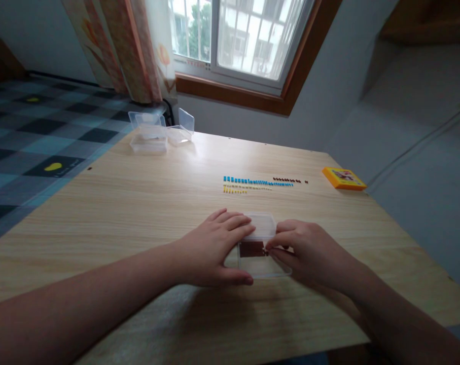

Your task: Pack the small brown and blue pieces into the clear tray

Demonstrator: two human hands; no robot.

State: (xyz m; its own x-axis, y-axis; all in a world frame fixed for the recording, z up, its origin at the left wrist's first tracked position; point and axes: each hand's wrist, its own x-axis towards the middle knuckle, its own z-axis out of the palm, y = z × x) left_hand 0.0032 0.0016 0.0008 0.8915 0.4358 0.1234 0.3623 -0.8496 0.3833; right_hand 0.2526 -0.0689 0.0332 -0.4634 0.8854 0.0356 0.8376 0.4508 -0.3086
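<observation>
A clear plastic box (266, 267) lies on the table with its lid (263, 225) folded back. Inside are dark brown small pieces (251, 249) packed in a block, with a few loose ones at its right end. My left hand (217, 248) lies spread along the box's left side, fingers over the lid and thumb near the front corner. Reaching in from the right, my right hand (300, 246) has thumb and forefinger pinched together at a small brown piece (266, 251) beside the block. The fingertips partly hide that piece.
Beyond the box run rows of small blue pieces (248, 181), yellow pieces (233, 190) and dark brown pieces (286, 179). Two open clear boxes (149, 144) (180, 134) stand at the table's far left. An orange-yellow box (344, 178) sits by the right edge.
</observation>
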